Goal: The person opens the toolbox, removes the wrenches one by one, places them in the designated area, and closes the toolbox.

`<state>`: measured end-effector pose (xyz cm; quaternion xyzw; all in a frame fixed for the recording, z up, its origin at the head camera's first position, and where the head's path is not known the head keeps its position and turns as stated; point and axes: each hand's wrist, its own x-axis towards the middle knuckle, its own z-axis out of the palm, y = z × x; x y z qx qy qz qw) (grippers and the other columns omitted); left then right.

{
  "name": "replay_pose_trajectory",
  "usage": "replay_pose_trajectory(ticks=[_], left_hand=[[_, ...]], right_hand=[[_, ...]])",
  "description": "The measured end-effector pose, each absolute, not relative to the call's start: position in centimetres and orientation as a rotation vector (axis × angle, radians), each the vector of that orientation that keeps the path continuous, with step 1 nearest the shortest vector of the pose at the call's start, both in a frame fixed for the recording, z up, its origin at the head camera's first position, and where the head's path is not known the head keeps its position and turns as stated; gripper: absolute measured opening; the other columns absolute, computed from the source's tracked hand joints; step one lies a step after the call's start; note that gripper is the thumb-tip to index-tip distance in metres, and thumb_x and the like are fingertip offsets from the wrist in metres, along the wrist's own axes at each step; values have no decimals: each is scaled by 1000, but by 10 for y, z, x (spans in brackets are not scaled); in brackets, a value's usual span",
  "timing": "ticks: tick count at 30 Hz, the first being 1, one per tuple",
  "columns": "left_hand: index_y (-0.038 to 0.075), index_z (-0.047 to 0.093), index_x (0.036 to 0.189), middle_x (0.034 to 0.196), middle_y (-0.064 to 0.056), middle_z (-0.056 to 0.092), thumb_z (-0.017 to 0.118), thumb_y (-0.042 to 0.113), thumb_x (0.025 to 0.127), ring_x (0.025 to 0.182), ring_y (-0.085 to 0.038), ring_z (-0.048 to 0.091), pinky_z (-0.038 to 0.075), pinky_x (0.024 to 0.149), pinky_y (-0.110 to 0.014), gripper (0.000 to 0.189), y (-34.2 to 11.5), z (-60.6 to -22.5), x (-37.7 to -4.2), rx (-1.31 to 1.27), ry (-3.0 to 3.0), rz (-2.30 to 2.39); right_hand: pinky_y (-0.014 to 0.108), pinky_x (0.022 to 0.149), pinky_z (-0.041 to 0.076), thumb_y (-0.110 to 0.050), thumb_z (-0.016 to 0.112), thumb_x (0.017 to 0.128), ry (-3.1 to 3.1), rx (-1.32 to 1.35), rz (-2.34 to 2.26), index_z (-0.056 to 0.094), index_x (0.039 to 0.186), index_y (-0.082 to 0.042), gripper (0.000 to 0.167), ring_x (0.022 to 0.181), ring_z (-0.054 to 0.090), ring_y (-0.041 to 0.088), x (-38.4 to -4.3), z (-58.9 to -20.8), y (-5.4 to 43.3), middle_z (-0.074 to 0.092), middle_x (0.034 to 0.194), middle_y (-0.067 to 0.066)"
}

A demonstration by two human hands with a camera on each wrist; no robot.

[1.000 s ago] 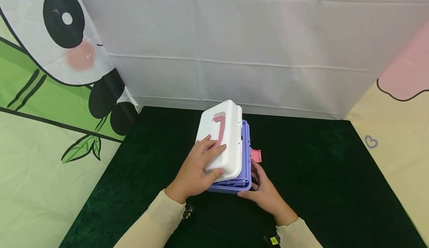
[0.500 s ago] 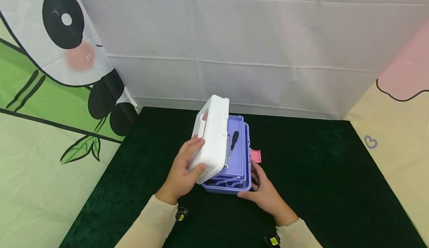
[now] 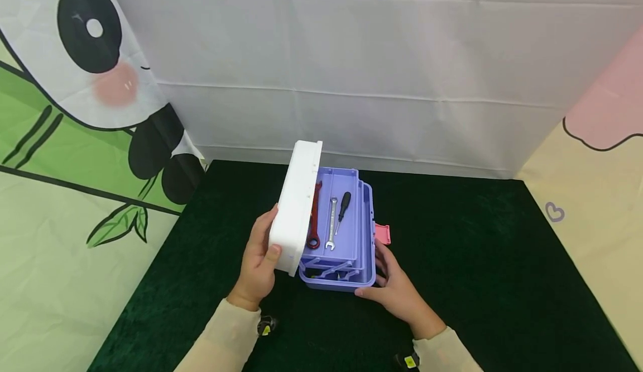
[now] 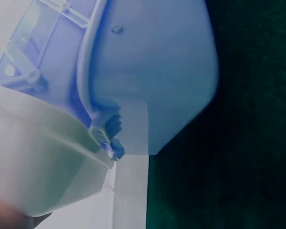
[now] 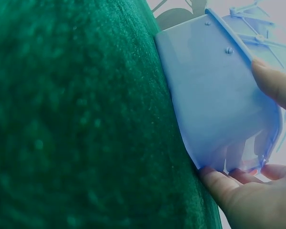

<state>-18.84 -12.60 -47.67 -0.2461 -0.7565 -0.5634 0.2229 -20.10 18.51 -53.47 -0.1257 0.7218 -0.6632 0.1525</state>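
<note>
A purple toolbox (image 3: 329, 286) sits on the table, its white lid (image 3: 295, 207) swung up and leaning left. My left hand (image 3: 254, 268) grips the lid's near left side, thumb on its near end. Only a bit of that hand shows in the left wrist view, below the lid (image 4: 47, 143). My right hand (image 3: 397, 294) holds the box's near right corner; in the right wrist view its thumb lies at the rim of the toolbox (image 5: 214, 90). In the raised tray (image 3: 346, 238) lie a red wrench (image 3: 314, 221), a silver wrench (image 3: 331, 227) and a black-handled screwdriver (image 3: 344, 207).
A pink latch (image 3: 383, 234) sticks out from the box's right side. Dark green cloth (image 3: 467, 249) covers the table. A pale sheet (image 3: 351, 70) hangs behind it, with printed cartoon cloth (image 3: 125, 84) on the left.
My left hand has swung the lid up and leftward, and the tray has risen and slid left, uncovering the wrenches and screwdriver. The right hand has stayed at the box's corner.
</note>
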Motion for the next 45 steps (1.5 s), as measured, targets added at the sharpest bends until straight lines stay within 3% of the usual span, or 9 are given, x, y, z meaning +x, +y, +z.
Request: replay_pose_trajectory(ticks=[7, 14, 33, 38, 42, 45], left_hand=[[7, 21, 162, 161, -15, 31, 32, 13, 111, 137, -27, 44, 45, 107, -30, 52, -130, -484, -183, -604, -1964, -1714], [12, 13, 164, 161, -17, 26, 23, 16, 112, 137, -32, 41, 42, 112, -31, 53, -133, -487, -179, -591, -1857, -1840], [16, 16, 164, 159, -21, 28, 17, 30, 113, 139, -37, 36, 37, 116, -36, 52, -129, -495, -179, -452, -1595, -1997], [21, 21, 162, 158, -17, 30, 17, 35, 113, 139, -37, 34, 37, 116, -38, 51, -126, -497, -176, -238, -1503, -2092], [22, 23, 161, 158, -14, 32, 21, 41, 113, 141, -39, 33, 33, 118, -48, 52, -124, -495, -176, -125, -1473, -2114], [20, 24, 160, 156, -15, 35, 32, 32, 110, 139, -40, 35, 33, 118, -48, 52, -125, -493, -174, -91, -1479, -2109]], right_hand=[[36, 108, 45, -11, 90, 80, 2066, -370, -1905, 14, 165, -26, 115, 149, 33, 31, -202, -536, 185, 24, 167, 7], [37, 108, 45, -12, 90, 80, 2060, -391, -1913, 15, 165, -27, 115, 149, 33, 32, -202, -537, 186, 22, 167, 8], [37, 108, 45, -5, 88, 81, 2024, -419, -1939, 12, 165, -22, 115, 150, 31, 34, -203, -535, 188, 20, 168, 12], [37, 108, 44, -8, 89, 80, 2036, -406, -1925, 12, 165, -23, 116, 150, 30, 33, -203, -535, 188, 20, 168, 10], [37, 109, 44, -9, 89, 80, 2042, -398, -1916, 12, 165, -24, 116, 150, 31, 32, -203, -536, 188, 21, 168, 9], [38, 109, 44, -10, 90, 80, 2049, -395, -1910, 13, 165, -24, 116, 150, 31, 32, -203, -536, 187, 21, 168, 9]])
